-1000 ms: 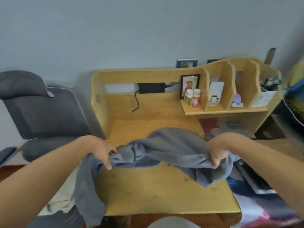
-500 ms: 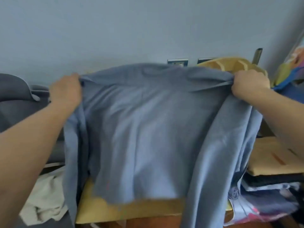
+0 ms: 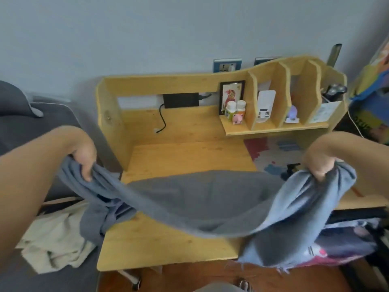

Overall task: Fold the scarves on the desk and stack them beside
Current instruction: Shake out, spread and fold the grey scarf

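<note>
A large grey-blue scarf [image 3: 202, 203] sags in a wide curve over the front half of the wooden desk [image 3: 168, 243]. My left hand [image 3: 85, 158] grips its bunched left end above the desk's left edge. My right hand [image 3: 319, 163] grips the bunched right end above the desk's right side. The scarf's middle hangs low over the desktop, and loose ends trail down past both sides. A patterned red, white and blue cloth [image 3: 271, 150] lies at the back right of the desk under the shelf.
A cream cloth [image 3: 54, 239] lies on the grey sofa [image 3: 31, 131] to the left. The desk's rear shelf [image 3: 275, 128] holds a framed picture, bottles, a pink figurine and cards. A black box with a cable sits at the back. Folded dark fabrics [image 3: 353, 234] pile at the right.
The scarf, held up high and spread like a curtain half a second ago, has come down. My hands have dropped and moved apart, and the cloth now sags over the desktop.
</note>
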`<state>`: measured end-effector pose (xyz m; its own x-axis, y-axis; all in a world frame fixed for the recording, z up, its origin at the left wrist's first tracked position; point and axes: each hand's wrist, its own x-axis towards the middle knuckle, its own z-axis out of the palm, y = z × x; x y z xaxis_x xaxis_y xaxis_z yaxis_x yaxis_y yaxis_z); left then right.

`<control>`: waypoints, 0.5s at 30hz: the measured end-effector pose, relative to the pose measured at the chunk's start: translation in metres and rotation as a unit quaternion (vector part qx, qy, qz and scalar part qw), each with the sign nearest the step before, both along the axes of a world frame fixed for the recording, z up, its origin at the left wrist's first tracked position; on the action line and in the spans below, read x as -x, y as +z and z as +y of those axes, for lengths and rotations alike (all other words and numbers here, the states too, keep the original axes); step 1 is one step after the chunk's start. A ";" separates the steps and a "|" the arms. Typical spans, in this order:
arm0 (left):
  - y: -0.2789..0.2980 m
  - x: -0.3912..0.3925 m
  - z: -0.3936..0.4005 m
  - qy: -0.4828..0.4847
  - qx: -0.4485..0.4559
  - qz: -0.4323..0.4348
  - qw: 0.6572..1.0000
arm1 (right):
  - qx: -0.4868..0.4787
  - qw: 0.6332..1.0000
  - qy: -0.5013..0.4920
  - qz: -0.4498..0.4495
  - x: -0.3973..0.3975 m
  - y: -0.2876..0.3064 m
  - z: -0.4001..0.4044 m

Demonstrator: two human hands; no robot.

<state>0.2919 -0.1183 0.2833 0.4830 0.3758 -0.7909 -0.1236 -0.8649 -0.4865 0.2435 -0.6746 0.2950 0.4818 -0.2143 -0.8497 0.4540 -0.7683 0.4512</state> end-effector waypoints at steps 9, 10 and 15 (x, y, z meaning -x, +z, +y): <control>0.034 -0.025 -0.014 -0.019 0.119 -0.652 0.749 | 0.056 0.984 -0.044 -0.161 -0.032 0.031 -0.034; 0.025 -0.025 -0.027 -0.003 0.123 -0.670 0.732 | 0.041 0.979 -0.063 -0.190 -0.032 0.030 -0.039; -0.056 -0.015 -0.123 0.060 0.222 -0.529 0.816 | -0.154 0.912 -0.147 -0.350 -0.039 -0.008 -0.058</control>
